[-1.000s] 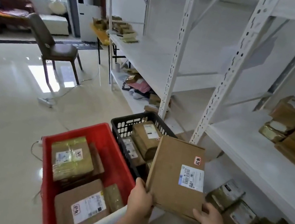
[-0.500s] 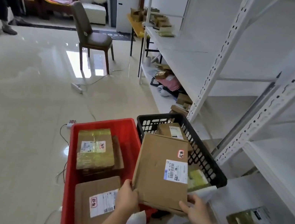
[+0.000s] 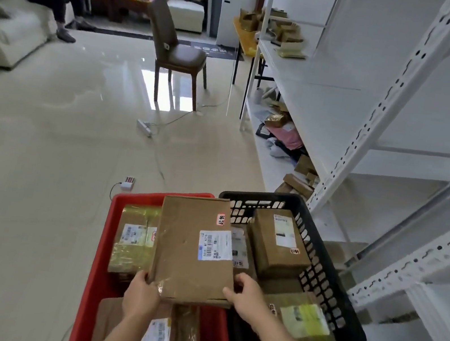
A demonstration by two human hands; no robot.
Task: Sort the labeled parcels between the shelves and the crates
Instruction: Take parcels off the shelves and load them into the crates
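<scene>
Above a red crate [image 3: 103, 251] and a black crate [image 3: 342, 315] on a tiled floor, a person holds a flat cardboard parcel [image 3: 193, 248] by its near edge, the left hand [image 3: 141, 294] gripping its left corner and the right hand [image 3: 244, 298] its right corner; taped and labeled parcels fill both crates, white shelves [image 3: 317, 75] stand to the right, and a brown chair [image 3: 175, 52] stands beyond

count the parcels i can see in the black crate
3: a brown box standing at the far right, a flat parcel beside it half behind the held parcel, and a green-labelled parcel nearest the right hand. More may lie hidden underneath.
</scene>
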